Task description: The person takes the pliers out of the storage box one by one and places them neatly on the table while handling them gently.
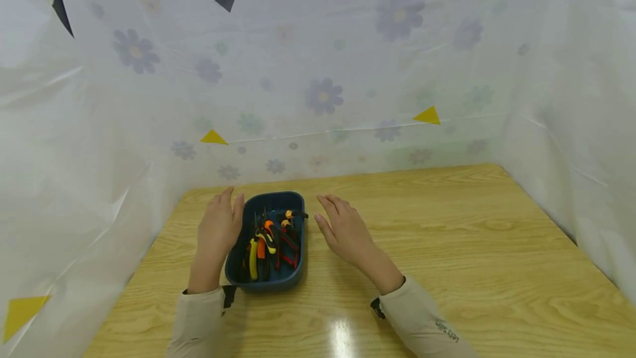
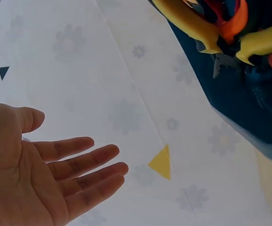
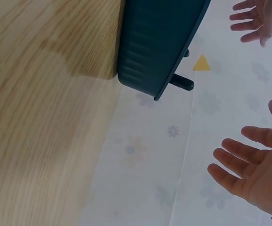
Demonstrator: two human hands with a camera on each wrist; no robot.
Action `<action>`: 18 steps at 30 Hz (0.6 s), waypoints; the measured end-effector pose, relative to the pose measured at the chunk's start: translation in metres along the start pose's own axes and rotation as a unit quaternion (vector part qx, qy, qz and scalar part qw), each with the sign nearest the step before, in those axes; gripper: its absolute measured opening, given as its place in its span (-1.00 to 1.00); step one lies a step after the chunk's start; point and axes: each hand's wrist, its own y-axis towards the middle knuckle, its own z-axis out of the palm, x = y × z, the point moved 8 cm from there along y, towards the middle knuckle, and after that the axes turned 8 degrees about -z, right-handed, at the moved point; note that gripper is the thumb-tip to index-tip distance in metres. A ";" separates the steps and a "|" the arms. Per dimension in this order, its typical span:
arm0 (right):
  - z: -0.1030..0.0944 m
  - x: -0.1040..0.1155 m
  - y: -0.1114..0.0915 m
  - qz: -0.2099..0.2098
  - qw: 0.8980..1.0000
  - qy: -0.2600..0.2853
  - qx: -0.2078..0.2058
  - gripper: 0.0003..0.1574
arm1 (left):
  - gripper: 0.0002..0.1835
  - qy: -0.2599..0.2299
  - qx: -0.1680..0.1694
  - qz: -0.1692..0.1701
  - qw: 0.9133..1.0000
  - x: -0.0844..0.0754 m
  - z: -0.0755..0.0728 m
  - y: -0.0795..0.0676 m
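A dark blue plastic bin point(image 1: 293, 279) stands on the table, holding several pliers point(image 1: 263, 242) with yellow, orange, red and black handles. One black handle point(image 3: 182, 82) sticks out over the bin's right rim. My left hand point(image 1: 218, 228) is beside the bin's left side, its fingers extended and holding nothing; the left wrist view shows its palm point(image 2: 41, 183) bare. To the right of the bin, my right hand point(image 1: 348, 233) hovers with relaxed, spread fingers, apart from the bin wall point(image 3: 150, 47). Nothing lies in its palm point(image 3: 267, 174).
The wood-grain table point(image 1: 447, 236) stretches far to the right of the bin. Behind it hangs a pale flowered sheet point(image 1: 323, 70) with yellow and black triangles. White plastic sheeting point(image 1: 74, 153) lines the left side.
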 end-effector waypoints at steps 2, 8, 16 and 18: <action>0.001 0.000 -0.001 0.002 1.000 -0.001 0.003 -0.45 | -0.23 0.001 0.000 -0.003 1.000 0.003 0.001 0.001; -0.001 0.001 -0.001 -0.005 1.000 -0.002 -0.002 -0.45 | -0.30 0.008 0.009 -0.011 1.000 0.012 0.005 0.005; 0.000 0.001 -0.003 -0.008 1.000 -0.003 0.003 -0.45 | -0.24 0.021 0.030 -0.021 0.999 0.023 0.013 0.008; 0.000 0.002 -0.003 -0.010 1.000 -0.004 0.002 -0.46 | -0.27 0.021 0.032 -0.020 0.999 0.024 0.013 0.008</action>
